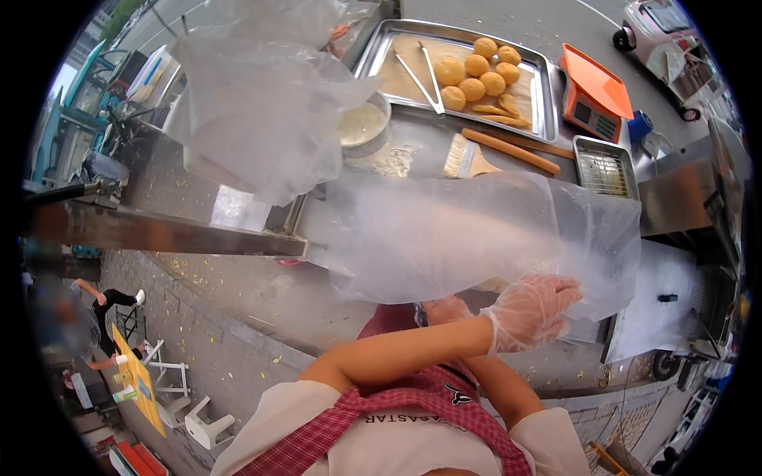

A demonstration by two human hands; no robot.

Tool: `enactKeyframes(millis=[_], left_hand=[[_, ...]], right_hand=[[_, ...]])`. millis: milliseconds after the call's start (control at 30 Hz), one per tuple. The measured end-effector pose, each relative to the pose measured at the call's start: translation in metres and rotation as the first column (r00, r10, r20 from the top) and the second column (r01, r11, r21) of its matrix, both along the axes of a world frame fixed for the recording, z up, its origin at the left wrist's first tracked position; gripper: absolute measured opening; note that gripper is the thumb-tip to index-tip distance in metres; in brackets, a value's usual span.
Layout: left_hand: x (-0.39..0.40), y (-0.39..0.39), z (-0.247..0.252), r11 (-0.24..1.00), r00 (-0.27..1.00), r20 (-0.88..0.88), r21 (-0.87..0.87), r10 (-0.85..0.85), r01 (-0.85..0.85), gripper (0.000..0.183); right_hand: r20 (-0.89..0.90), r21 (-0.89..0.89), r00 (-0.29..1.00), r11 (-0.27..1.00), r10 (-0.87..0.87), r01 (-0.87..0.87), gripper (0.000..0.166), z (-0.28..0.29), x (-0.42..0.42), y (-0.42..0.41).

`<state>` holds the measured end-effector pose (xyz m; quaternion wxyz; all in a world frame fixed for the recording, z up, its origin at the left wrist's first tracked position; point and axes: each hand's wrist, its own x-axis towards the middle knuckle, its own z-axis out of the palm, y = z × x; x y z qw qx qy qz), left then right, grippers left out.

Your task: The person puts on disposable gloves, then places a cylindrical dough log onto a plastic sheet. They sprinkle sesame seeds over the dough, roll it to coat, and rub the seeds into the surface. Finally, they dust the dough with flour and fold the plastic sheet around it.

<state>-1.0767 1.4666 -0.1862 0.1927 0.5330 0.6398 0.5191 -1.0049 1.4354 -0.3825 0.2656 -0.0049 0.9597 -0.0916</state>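
A large translucent plastic sheet (440,238) lies blurred across the steel worktop, with a pale mass, possibly dough, showing through it. My left hand (533,312), in a clear disposable glove, reaches across to the right and has its bent fingers gripping the sheet's near edge. Crossed beneath that forearm is my right hand (446,310), low against the apron; the forearm and the sheet hide most of its fingers, so its hold cannot be made out. Just beyond the sheet lie a wide wooden-handled brush (467,159) and a wooden rolling pin (512,152).
A metal tray (545,101) holds several golden fried balls (476,65), twisted pieces and tongs (431,80). An orange scale (595,89) and wire-rack tray (607,166) stand right. Another plastic cover (262,113) partly hides a flour bowl (363,125). A person (107,303) sits behind left.
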Motion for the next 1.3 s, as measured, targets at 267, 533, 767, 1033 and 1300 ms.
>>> enactKeyframes(millis=[267,533,767,1033,1300], left_hand=[[-0.056,-0.276,-0.059,0.535,0.494,-0.364,0.011,0.789,-0.845,0.083],[-0.092,-0.313,-0.080,0.589,0.654,0.007,-0.442,0.756,-0.677,0.073],[-0.126,-0.288,-0.027,0.639,0.621,0.183,-0.366,0.762,-0.677,0.019],[-0.151,-0.276,-0.045,0.695,0.555,0.457,-0.230,0.695,-0.681,0.014],[-0.199,-0.227,-0.015,0.728,0.611,0.479,-0.088,0.630,-0.680,0.004]], right_hand=[[-0.107,-0.137,0.993,0.988,0.058,-0.073,0.034,0.004,-0.096,-0.114],[0.013,-0.740,0.842,0.561,-0.539,0.370,0.040,0.001,-0.185,-0.195],[-0.522,-0.653,0.726,0.758,-0.446,-0.004,0.069,0.003,-0.254,-0.256],[-0.348,-0.480,0.936,0.866,-0.044,-0.138,0.035,0.045,-0.217,-0.187],[-0.376,-0.468,0.668,0.754,-0.642,0.461,0.034,0.055,0.032,0.013]])
